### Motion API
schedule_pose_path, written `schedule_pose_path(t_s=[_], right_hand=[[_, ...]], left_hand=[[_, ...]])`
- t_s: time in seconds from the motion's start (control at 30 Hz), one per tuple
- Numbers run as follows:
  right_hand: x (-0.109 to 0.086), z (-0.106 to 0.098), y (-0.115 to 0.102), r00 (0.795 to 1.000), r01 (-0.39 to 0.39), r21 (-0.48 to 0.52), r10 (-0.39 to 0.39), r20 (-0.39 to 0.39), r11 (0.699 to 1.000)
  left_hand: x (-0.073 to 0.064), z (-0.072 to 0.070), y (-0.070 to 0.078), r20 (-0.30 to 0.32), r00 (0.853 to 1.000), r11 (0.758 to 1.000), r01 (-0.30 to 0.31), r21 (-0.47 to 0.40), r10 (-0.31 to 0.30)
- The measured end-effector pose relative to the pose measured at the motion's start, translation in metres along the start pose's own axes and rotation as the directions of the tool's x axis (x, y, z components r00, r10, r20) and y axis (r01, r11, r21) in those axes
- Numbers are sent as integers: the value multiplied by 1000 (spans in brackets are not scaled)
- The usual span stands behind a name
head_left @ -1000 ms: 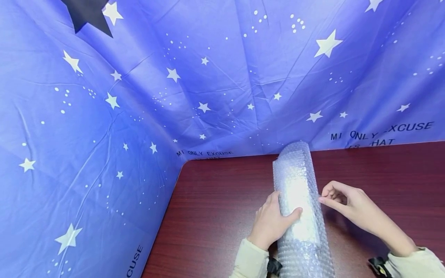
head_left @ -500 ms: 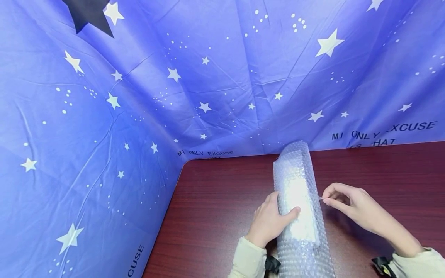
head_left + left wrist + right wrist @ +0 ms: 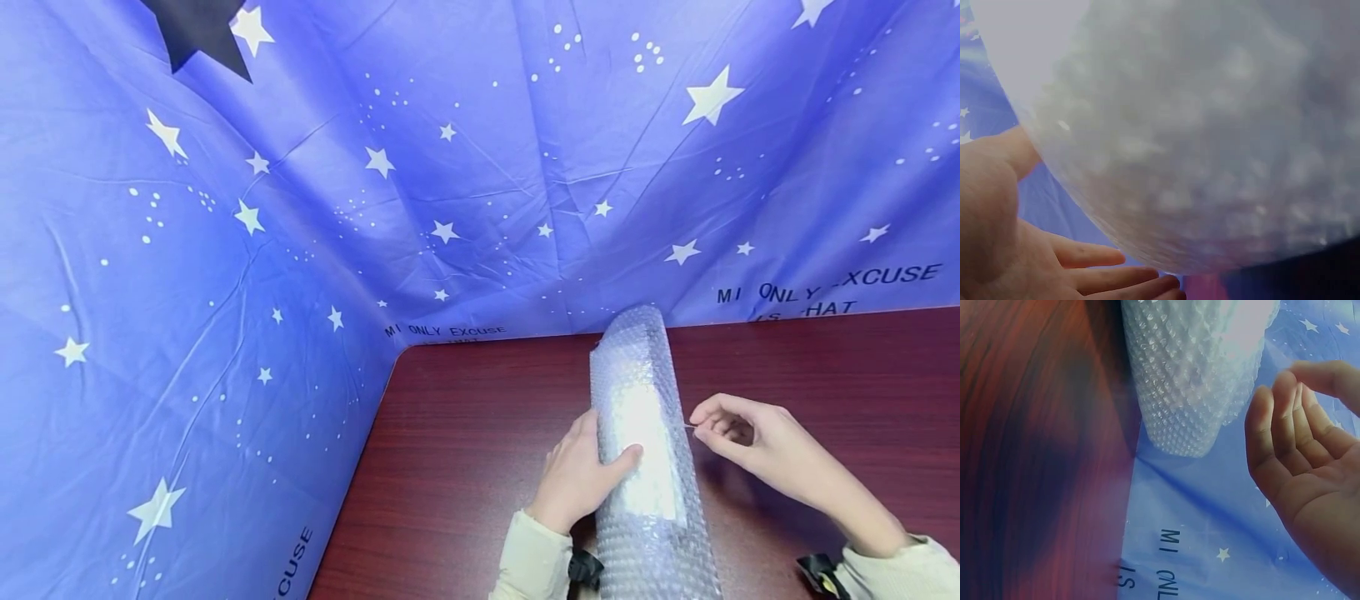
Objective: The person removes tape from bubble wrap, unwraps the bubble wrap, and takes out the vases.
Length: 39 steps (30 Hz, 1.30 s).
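A long roll of clear bubble wrap [image 3: 656, 546] lies lengthwise on the table, its far end near the blue backdrop. My left hand [image 3: 573, 479] steadies it, thumb over the top and the other fingers along the left side. In the left wrist view those fingers [image 3: 1088, 253] are nearly straight against the bubble wrap's underside. Right of the roll, my right hand [image 3: 776, 450] pinches a thin clear strip [image 3: 689, 427] between thumb and forefinger; the strip reaches the roll's right side. The right wrist view shows the other fingers [image 3: 1260, 422] bent beside the pinch.
The dark red wooden table [image 3: 465, 417] extends on both sides of the roll. A blue cloth with white stars [image 3: 480, 167] hangs behind and to the left, right at the table's edges. Black bands [image 3: 587, 570] sit at both wrists.
The right hand moved slightly right, away from the roll, then slightly back, with the thin strip coming into sight at its fingertips. The left hand stays on the roll, its thumb shifted slightly left.
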State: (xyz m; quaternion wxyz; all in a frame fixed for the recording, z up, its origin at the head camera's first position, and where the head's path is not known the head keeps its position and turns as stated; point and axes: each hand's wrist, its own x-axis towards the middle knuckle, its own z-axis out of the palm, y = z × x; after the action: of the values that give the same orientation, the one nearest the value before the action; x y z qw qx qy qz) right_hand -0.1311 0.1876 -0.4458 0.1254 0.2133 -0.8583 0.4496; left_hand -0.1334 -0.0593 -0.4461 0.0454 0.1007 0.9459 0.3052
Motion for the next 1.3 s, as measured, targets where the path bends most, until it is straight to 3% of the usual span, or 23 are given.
schedule_pose_path(t_s=[0.3,0.77,1.07,1.3], right_hand=[[4,4,-8,1000,3,-3,-3,-3,1000],[12,8,-33,997,-40,50,37,66,998],[13,14,-38,998,-23,100,18,57,995],[14,15,-41,1000,8,88,-10,16,996]], left_hand=[[-6,-5,11,-5,998,998,-57,34,57],[-7,-6,6,-19,992,992,-123,6,123],[-11,-10,17,-34,996,996,-86,4,86],[-16,-7,28,-66,987,987,-144,70,149]])
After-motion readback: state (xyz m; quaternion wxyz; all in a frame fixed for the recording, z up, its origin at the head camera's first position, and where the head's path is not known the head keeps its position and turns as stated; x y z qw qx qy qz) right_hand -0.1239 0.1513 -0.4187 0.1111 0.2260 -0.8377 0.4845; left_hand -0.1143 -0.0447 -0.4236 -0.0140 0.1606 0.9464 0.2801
